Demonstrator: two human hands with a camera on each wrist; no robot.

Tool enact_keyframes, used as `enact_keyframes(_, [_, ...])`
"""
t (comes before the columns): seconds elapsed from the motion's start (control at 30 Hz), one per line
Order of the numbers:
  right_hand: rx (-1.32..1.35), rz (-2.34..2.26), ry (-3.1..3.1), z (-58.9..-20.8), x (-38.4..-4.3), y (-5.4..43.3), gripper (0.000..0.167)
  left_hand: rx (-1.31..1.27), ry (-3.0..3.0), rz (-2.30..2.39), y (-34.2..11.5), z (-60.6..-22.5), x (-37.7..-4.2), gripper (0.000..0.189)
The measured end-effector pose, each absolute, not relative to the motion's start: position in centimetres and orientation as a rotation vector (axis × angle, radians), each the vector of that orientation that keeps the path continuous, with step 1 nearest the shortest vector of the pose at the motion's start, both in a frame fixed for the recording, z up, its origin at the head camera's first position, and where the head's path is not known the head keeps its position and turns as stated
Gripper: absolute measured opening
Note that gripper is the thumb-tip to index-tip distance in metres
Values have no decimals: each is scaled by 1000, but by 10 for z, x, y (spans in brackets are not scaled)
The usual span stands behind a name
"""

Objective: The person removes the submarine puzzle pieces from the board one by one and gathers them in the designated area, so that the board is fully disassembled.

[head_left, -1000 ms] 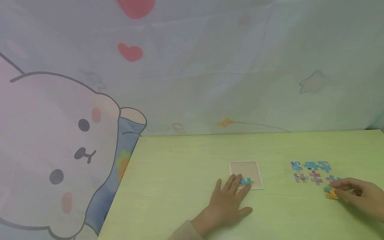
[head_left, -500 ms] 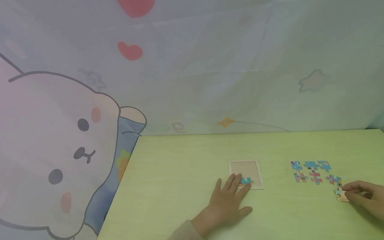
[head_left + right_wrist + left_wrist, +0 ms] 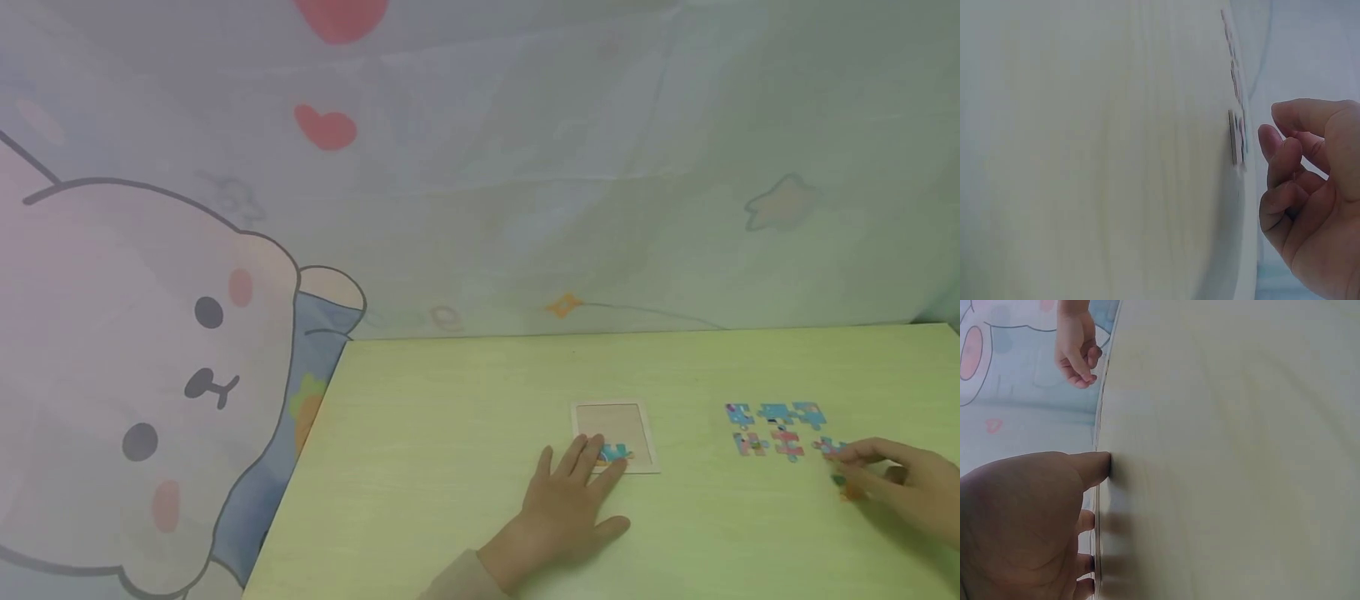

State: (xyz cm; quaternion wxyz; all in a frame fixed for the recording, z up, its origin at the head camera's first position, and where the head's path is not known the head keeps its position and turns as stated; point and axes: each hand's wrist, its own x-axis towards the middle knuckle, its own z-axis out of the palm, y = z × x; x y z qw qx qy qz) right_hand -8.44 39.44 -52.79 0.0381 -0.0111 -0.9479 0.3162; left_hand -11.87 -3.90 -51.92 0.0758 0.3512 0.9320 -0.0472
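My left hand [image 3: 558, 508] lies spread out, its fingertips resting on the lower edge of a small square puzzle frame [image 3: 652, 442]. A blue jigsaw piece [image 3: 615, 452] shows inside the frame, partly hidden by the fingers. My right hand [image 3: 900, 483] hovers on the right with loosely bent fingers and nothing between them in the right wrist view. Below it is an orange-and-teal jigsaw piece [image 3: 850, 493], mostly hidden by the thumb. The right fingertips overlap a blue-and-pink piece [image 3: 827, 445] in the head view.
Several more jigsaw pieces [image 3: 777, 412] lie in two rows right of the frame. They rest on a pale green table [image 3: 450, 400]. A curtain [image 3: 480, 167] with a cartoon bear print hangs behind and on the left.
The orange-and-teal piece has shifted slightly right from one second ago. My right hand had its fingers at that piece and is now above it, fingertips farther left. The left hand stays put.
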Motion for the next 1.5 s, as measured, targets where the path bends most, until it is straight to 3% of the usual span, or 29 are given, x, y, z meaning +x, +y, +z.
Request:
enact_keyframes(0.1, [-1, 1010, -2996, -519, -91, 381, 26, 1053, 2795, -146, -39, -519, -118, 72])
enact_keyframes(0.33, [229, 1128, -2948, -514, -106, 347, 15, 1057, 2802, -136, -38, -520, -118, 72])
enact_keyframes(0.87, [493, 1381, -2887, -517, -150, 257, 10, 1038, 2837, -147, -37, -527, -120, 73])
enact_keyframes(1.5, [681, 1311, -2976, -519, -175, 209, 29, 996, 2840, -182, -49, -523, -116, 75])
